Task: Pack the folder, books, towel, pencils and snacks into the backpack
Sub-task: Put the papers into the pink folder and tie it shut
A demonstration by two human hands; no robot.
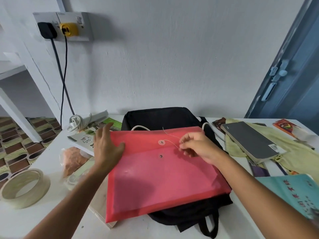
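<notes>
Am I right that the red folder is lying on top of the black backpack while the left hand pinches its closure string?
Not quite: in the head view the right hand pinches the string. The left hand lies flat on the red folder, which does lie on the black backpack.

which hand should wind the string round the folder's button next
Right: the right hand already pinches the string beside the button, while the left hand presses the folder flat.
</notes>
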